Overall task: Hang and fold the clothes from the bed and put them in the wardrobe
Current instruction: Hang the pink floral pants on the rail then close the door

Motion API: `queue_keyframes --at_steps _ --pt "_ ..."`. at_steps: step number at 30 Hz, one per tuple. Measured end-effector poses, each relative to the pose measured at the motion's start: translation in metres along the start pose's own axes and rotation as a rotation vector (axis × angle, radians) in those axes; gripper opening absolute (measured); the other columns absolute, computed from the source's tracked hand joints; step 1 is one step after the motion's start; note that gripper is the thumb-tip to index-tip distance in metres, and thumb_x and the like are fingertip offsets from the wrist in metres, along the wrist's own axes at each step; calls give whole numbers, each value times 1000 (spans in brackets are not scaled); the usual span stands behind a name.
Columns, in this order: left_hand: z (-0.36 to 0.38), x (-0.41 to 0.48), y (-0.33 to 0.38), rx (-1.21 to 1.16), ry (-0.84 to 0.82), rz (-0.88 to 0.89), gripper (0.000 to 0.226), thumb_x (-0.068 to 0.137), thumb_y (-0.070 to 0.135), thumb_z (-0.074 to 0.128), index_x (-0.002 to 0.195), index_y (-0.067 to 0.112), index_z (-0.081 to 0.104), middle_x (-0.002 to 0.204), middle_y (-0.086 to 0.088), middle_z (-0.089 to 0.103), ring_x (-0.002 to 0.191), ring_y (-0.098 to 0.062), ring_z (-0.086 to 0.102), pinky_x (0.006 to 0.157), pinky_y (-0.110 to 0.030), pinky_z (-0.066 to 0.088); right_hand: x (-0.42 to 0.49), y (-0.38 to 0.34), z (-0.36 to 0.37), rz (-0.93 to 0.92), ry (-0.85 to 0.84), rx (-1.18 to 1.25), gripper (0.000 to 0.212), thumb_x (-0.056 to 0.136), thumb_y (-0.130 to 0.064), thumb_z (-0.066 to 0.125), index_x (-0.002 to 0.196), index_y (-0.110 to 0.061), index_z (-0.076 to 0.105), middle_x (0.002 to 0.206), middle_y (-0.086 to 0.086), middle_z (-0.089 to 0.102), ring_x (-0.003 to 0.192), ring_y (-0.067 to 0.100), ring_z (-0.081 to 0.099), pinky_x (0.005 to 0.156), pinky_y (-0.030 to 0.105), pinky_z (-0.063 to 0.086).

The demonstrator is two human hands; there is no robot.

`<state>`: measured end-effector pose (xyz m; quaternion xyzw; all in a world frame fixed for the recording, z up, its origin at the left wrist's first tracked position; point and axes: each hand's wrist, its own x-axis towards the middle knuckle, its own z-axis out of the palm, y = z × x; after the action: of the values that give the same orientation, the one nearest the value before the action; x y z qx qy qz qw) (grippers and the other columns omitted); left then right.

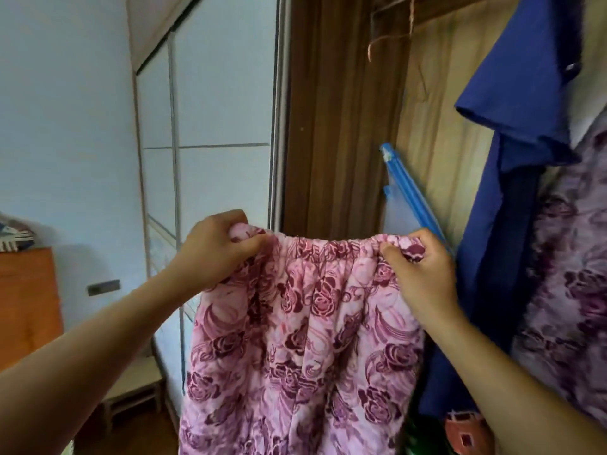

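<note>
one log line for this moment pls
left hand: grips waistband | right hand: grips waistband | pink floral garment: held up, spread | blue shirt: hangs at right

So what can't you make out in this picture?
- Head view: the pink floral garment runs off the bottom edge, so its type is unclear.
- The left hand and right hand grip the waistband and partly hide its ends.
- The blue shirt is cut off by the top edge; its hanger is unseen.
- The bed is out of frame.

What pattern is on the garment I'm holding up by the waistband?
Pink garment with dark maroon roses, seen in the head view.
</note>
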<state>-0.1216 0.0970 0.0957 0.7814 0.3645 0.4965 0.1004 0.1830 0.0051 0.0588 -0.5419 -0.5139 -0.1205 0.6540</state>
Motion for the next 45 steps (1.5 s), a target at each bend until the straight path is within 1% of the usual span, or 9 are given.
queue_keyframes --at_steps 8,15,21,27,34,36,38,41,45 --pt "59 75 37 -22 -35 129 34 84 51 74 70 25 57 63 8 60 59 -7 57 51 -22 37 43 9 -48 47 135 -191 38 86 -37 76 69 -18 48 81 14 62 74 31 61 62 37 45" --pt "132 150 53 -192 -116 265 42 82 47 76 70 14 54 63 -1 59 61 -18 58 60 -41 46 80 31 -82 64 292 -447 38 90 -42 71 76 -14 49 82 16 61 75 34 59 61 34 34" --pt "186 218 63 -281 -183 347 35 83 48 76 64 30 53 67 8 61 68 -19 60 62 -35 46 124 39 -85 80 392 -637 35 95 -41 67 90 -7 57 92 20 66 85 38 62 68 39 46" --pt "242 267 65 -233 -258 326 40 86 57 68 91 17 71 90 -8 73 87 -31 68 76 -40 55 153 53 -84 169 384 -880 40 95 -51 60 91 -12 59 95 17 70 92 41 64 72 39 45" --pt "258 323 82 -115 -249 257 36 89 53 64 78 18 62 94 -13 68 88 -35 64 70 -34 48 223 48 -78 504 184 -963 56 101 -53 45 143 -16 41 146 20 50 130 40 50 102 40 38" --pt "259 330 84 -164 -201 225 41 90 53 64 75 15 60 88 -13 67 81 -33 62 68 -33 46 236 49 -71 462 257 -922 53 101 -53 47 137 -14 45 139 20 55 127 41 51 102 42 38" --pt "264 330 81 -181 -150 172 41 92 51 60 85 11 66 94 -16 70 85 -35 64 71 -34 48 238 57 -62 429 301 -845 41 97 -54 54 105 -14 59 110 15 66 110 40 61 94 42 44" --pt "277 317 64 -119 -165 73 44 94 44 56 105 3 71 109 -23 70 103 -42 65 81 -38 50 218 78 -51 368 248 -826 54 97 -49 59 59 -12 49 63 5 52 74 32 60 69 34 41" --pt "303 281 33 -91 -344 3 33 91 35 63 91 3 70 107 -21 71 103 -38 66 72 -32 43 173 116 -42 358 123 -836 64 102 -49 51 49 -15 40 51 4 44 58 29 49 60 33 35"
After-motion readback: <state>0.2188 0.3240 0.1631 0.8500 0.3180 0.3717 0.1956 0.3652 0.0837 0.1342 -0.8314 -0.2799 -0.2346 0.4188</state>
